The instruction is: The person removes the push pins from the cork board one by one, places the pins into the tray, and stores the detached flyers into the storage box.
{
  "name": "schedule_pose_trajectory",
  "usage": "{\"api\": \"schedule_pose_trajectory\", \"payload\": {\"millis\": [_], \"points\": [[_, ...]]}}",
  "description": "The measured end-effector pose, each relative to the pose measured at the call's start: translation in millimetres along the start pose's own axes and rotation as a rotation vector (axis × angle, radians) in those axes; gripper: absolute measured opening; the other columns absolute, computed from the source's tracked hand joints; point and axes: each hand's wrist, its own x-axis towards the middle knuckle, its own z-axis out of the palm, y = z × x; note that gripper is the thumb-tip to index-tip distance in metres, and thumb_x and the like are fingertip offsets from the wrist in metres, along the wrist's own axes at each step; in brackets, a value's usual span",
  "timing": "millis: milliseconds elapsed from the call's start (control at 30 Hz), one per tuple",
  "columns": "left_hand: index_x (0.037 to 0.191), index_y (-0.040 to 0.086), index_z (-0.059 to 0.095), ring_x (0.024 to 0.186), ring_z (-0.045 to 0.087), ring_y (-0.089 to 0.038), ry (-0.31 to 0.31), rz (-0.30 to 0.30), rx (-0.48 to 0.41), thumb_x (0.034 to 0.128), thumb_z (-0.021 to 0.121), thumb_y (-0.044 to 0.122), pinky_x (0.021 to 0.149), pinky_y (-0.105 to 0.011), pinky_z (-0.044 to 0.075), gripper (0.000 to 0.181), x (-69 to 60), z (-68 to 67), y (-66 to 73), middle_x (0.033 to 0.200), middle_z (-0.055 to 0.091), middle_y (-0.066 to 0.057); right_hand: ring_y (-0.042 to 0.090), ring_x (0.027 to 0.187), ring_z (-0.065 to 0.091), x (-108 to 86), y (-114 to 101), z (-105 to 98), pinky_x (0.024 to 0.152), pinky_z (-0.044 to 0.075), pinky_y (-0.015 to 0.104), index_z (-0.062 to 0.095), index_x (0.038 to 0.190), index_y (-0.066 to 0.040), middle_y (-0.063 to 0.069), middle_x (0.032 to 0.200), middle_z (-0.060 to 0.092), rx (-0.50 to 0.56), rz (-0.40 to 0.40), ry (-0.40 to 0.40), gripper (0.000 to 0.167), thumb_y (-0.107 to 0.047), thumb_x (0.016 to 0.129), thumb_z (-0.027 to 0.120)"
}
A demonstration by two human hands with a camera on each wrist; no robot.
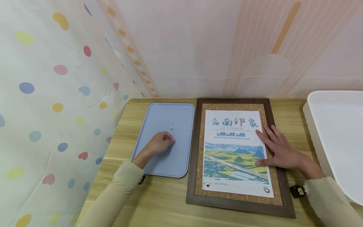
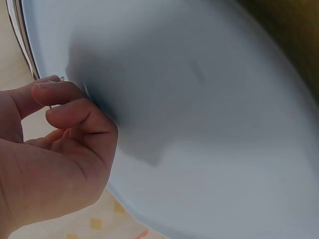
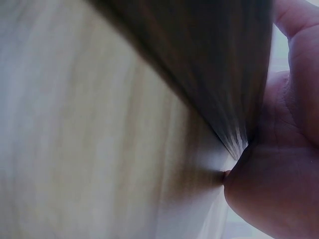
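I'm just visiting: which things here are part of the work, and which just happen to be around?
Part of the work:
poster, partly under the right hand
framed corkboard beneath it
thumbtacks at the poster's lower corners
blue tray holding a loose thumbtack
left hand, likely pinching another thumbtack

Apparently just around:
white tray, far right
polka-dot wall covering

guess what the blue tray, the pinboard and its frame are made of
Blue tray: probably plastic, matte, judging by its even colour and smooth rim. Pinboard: apparently cork, dull, from the speckled brown surface. Frame: dark wood or wood-effect, low sheen; streaks suggest grain, without settling which.
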Motion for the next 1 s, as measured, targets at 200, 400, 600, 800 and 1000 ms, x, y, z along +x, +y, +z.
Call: {"api": "schedule_pose_trajectory", "payload": {"millis": [200, 400, 600, 800, 1000], "points": [[0.097, 0.004, 0.065, 0.074, 0.048, -0.018, 0.014, -0.008, 0.022, 0.0971, 0.059, 0.014, 0.065, -0.028, 0.038, 0.011, 1.3, 1.2, -1.8, 0.078, 0.054, -0.004, 0.040, 0.146, -0.027, 0.3, -0.3, -0.7, 0.107, -0.015, 0.071, 0.003, 0.160, -0.015, 0.023, 0.163, -0.014, -0.004, -0.004, 0.004, 0.118, -0.053, 0.077, 0.078], [0.096, 0.005, 0.064, 0.073, 0.047, -0.019, 0.035, -0.010, 0.031, 0.0968, 0.061, 0.017, 0.064, -0.029, 0.037, 0.012, 2.0, 3.0, -3.6, 0.076, 0.051, -0.003, 0.040, 0.146, -0.027, -0.3, -0.4, -0.9, 0.107, -0.015, 0.070, 0.003, 0.160, -0.015, 0.023, 0.163, -0.014, -0.005, -0.008, 0.004, 0.118, -0.053, 0.077, 0.078], [0.098, 0.005, 0.063, 0.072, 0.047, -0.019, 0.040, -0.019, 0.036, 0.0963, 0.062, 0.018, 0.064, -0.030, 0.036, 0.013, 1.5, 4.0, -2.4, 0.075, 0.049, -0.003, 0.040, 0.146, -0.027, -0.4, 0.1, -0.4, 0.108, -0.014, 0.071, 0.004, 0.160, -0.015, 0.023, 0.163, -0.014, -0.008, -0.007, 0.003, 0.117, -0.053, 0.077, 0.078], [0.099, 0.006, 0.062, 0.069, 0.046, -0.018, 0.038, -0.014, 0.028, 0.0954, 0.063, 0.019, 0.063, -0.030, 0.036, 0.014, -0.9, 4.2, -0.1, 0.073, 0.047, -0.002, 0.041, 0.146, -0.026, 0.0, 0.8, -0.1, 0.107, -0.014, 0.072, 0.004, 0.160, -0.015, 0.024, 0.163, -0.013, -0.009, -0.007, 0.006, 0.117, -0.053, 0.077, 0.078], [0.101, 0.007, 0.060, 0.068, 0.047, -0.018, 0.056, 0.013, 0.026, 0.0952, 0.063, 0.020, 0.062, -0.030, 0.038, 0.014, -4.0, 0.3, 1.3, 0.073, 0.049, -0.003, 0.041, 0.146, -0.026, -0.2, 0.4, -0.6, 0.107, -0.013, 0.072, 0.005, 0.160, -0.015, 0.024, 0.163, -0.013, -0.007, -0.011, 0.010, 0.117, -0.053, 0.077, 0.078]]}}
